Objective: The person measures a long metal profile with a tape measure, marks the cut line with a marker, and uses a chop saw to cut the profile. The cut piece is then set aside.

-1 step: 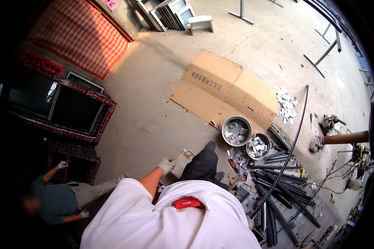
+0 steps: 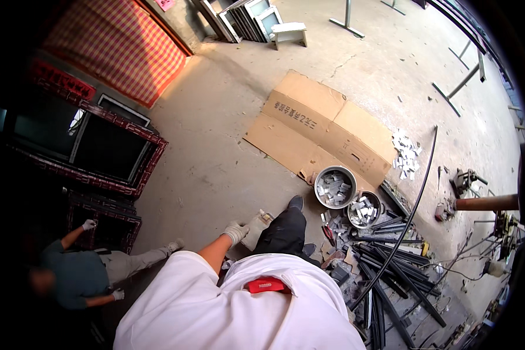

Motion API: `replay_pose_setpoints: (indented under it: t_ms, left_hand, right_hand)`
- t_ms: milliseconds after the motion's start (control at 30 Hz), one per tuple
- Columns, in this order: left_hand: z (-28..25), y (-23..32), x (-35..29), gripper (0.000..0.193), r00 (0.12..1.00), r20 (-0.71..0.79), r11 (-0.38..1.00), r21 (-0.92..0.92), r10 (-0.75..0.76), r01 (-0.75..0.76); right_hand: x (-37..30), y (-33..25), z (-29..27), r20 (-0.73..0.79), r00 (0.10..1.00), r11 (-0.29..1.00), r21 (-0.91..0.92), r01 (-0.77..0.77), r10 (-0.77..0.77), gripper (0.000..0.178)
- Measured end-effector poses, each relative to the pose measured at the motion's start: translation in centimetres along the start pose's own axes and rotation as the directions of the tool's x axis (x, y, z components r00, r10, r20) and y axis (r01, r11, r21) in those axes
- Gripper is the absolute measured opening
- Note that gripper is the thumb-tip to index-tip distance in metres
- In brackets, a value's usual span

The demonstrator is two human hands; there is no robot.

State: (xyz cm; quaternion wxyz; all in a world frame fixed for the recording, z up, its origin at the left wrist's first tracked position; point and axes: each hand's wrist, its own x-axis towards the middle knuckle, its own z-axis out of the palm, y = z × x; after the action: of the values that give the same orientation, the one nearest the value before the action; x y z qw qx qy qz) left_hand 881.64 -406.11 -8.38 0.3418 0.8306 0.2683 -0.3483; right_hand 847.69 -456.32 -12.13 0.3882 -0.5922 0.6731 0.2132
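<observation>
My left hand [image 2: 235,233], in a pale knitted work glove, is down beside my left leg. Its fingers are curled at the edge of a pale, boxy thing [image 2: 253,231] with a worn brownish end, whose kind I cannot make out. This thing lies close against my dark trouser leg [image 2: 282,232]. My right hand is hidden beyond my white shirt [image 2: 239,303]. In front of my feet stand two round metal pots, a larger one [image 2: 353,201] and a smaller one [image 2: 380,220], holding small grey and white pieces. Red-handled pliers [image 2: 328,233] lie near them.
Dark strips [image 2: 385,274] lie heaped at the right under a long curved black strip [image 2: 419,201]. Flattened cardboard [image 2: 300,140] covers floor ahead, beside scattered white pieces [image 2: 406,153]. A co-worker [image 2: 79,273] and patterned dark-red frames [image 2: 149,166] are at left.
The whole view has shifted slightly, so the floor things sit a little farther right. My left hand stays by the pale boxy thing. The co-worker has moved slightly.
</observation>
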Motion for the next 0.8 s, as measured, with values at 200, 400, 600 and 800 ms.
replay_pose_setpoints:
  t_ms: [200,400,600,800]
  left_hand:
    - [-1.1,0.2,6.3,0.038,0.999,-0.04,1.0,0.018,-0.005,0.006]
    - [-7.5,6.7,13.8,0.043,0.998,0.061,1.0,-0.017,0.001,0.0]
    - [-17.3,16.7,20.4,0.031,0.994,-0.08,0.96,-0.264,0.073,-0.092]
    - [-21.8,18.6,22.4,0.026,0.972,-0.207,0.894,-0.408,0.108,-0.186]
  right_hand:
    - [-1.1,-10.7,4.6,0.053,0.989,0.978,-0.147,0.148,-0.141,0.035]
    - [-5.4,-24.1,10.6,0.11,0.969,0.943,-0.229,0.242,-0.222,0.037]
    - [-9.0,-35.5,17.0,0.192,0.943,0.889,-0.326,0.322,-0.272,0.039]
    - [-11.7,-44.6,22.7,0.311,0.881,0.787,-0.408,0.463,-0.357,0.041]
